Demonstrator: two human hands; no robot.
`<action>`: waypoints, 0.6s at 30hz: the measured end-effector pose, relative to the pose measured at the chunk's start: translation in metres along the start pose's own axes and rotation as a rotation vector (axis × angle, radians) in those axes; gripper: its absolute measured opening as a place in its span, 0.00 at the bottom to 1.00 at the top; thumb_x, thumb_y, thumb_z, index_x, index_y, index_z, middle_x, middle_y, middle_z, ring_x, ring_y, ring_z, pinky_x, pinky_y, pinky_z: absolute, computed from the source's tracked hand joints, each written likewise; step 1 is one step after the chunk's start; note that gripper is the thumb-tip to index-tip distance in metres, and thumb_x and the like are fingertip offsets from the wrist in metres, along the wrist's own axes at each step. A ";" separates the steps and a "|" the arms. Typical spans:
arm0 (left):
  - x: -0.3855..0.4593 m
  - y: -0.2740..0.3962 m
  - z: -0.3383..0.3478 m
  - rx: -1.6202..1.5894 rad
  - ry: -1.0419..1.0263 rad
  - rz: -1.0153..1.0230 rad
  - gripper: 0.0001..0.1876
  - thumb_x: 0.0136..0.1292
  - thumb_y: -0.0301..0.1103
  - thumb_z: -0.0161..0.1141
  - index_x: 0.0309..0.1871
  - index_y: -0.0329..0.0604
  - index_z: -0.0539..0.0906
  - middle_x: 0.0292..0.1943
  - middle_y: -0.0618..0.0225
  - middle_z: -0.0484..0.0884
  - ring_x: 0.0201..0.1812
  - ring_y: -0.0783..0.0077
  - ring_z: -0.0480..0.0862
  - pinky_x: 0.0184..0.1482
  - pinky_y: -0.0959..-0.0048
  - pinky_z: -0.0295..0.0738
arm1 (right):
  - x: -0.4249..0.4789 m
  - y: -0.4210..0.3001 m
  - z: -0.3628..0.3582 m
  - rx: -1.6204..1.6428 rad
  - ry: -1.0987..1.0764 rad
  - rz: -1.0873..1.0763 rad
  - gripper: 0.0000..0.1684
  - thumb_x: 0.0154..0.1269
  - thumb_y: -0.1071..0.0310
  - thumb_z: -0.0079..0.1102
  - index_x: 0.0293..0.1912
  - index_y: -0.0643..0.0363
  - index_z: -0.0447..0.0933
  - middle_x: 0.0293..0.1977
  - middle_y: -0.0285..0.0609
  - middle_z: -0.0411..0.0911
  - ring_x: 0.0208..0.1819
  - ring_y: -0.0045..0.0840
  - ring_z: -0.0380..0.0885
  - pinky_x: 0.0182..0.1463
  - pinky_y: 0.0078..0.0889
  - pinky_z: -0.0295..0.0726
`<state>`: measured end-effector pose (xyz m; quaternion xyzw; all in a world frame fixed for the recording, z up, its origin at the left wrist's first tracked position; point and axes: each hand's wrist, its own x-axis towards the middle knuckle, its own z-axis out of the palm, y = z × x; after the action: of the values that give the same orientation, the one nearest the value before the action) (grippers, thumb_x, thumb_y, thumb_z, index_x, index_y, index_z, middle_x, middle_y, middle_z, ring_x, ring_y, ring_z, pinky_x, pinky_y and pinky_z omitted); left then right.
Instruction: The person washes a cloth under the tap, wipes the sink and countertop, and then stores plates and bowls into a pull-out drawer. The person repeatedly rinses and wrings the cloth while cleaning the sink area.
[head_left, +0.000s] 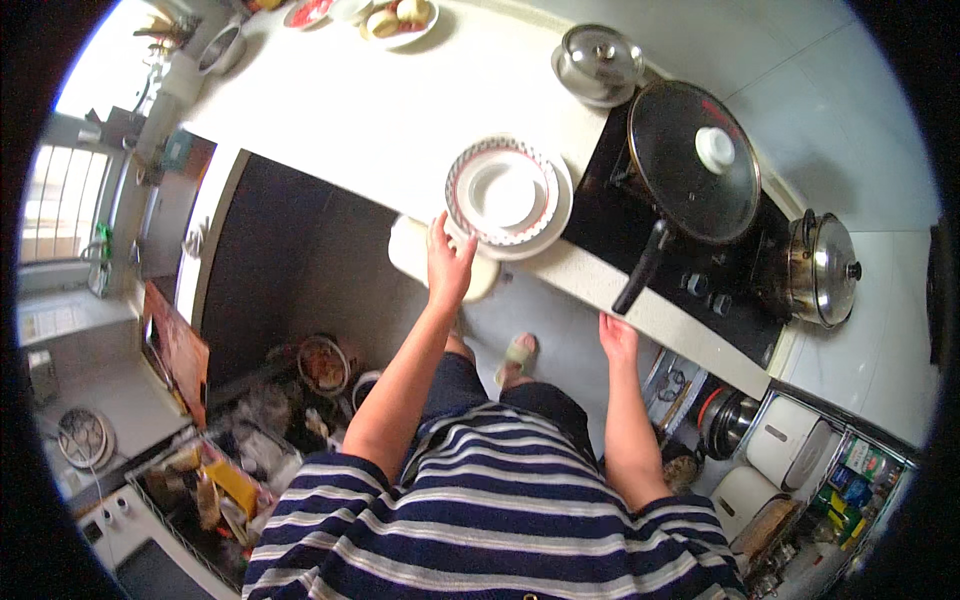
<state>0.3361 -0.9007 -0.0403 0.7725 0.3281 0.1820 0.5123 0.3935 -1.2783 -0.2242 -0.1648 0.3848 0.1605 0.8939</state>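
My left hand (451, 259) is at the near rim of a stack of white bowls and plates (502, 196), the upper one with a checkered rim, at the counter's edge. Its thumb and fingers are apart near the rim; whether they grip it cannot be told. Just below the black handle (641, 274) of a wok, my right hand (619, 336) is raised at the counter edge, its fingers close to the handle's end. A glass lid with a white knob (694, 161) covers the wok on the black gas hob (592, 217).
A steel pot with lid (821, 270) stands on the hob's right. Behind the hob's left corner is a lidded glass bowl (600, 64). A plate of peeled vegetables (397, 22) lies on the white counter (330, 105). Crowded shelves (810, 480) stand low at right.
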 end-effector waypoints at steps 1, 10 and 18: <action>-0.014 0.014 0.004 0.013 0.009 -0.023 0.36 0.64 0.32 0.65 0.74 0.40 0.61 0.71 0.48 0.61 0.65 0.52 0.74 0.62 0.59 0.74 | 0.006 -0.007 -0.006 0.049 -0.091 0.026 0.24 0.62 0.86 0.45 0.57 0.64 0.75 0.58 0.49 0.78 0.62 0.39 0.73 0.72 0.49 0.66; -0.107 -0.005 -0.020 0.052 -0.075 -0.079 0.21 0.65 0.28 0.61 0.62 0.38 0.76 0.60 0.56 0.78 0.59 0.61 0.80 0.60 0.66 0.76 | 0.001 -0.010 -0.004 0.040 -0.018 -0.017 0.29 0.57 0.86 0.41 0.58 0.62 0.74 0.56 0.49 0.77 0.60 0.41 0.73 0.74 0.55 0.61; -0.084 0.000 -0.027 -0.083 -0.130 -0.066 0.16 0.66 0.26 0.59 0.57 0.35 0.80 0.52 0.59 0.85 0.53 0.69 0.84 0.58 0.71 0.76 | -0.043 0.011 0.010 -0.079 0.322 -0.007 0.08 0.65 0.75 0.54 0.43 0.67 0.70 0.37 0.45 0.72 0.50 0.37 0.74 0.66 0.50 0.76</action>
<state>0.2591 -0.9410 -0.0251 0.7495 0.3116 0.1277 0.5699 0.3677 -1.2715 -0.1879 -0.2247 0.5159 0.1439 0.8140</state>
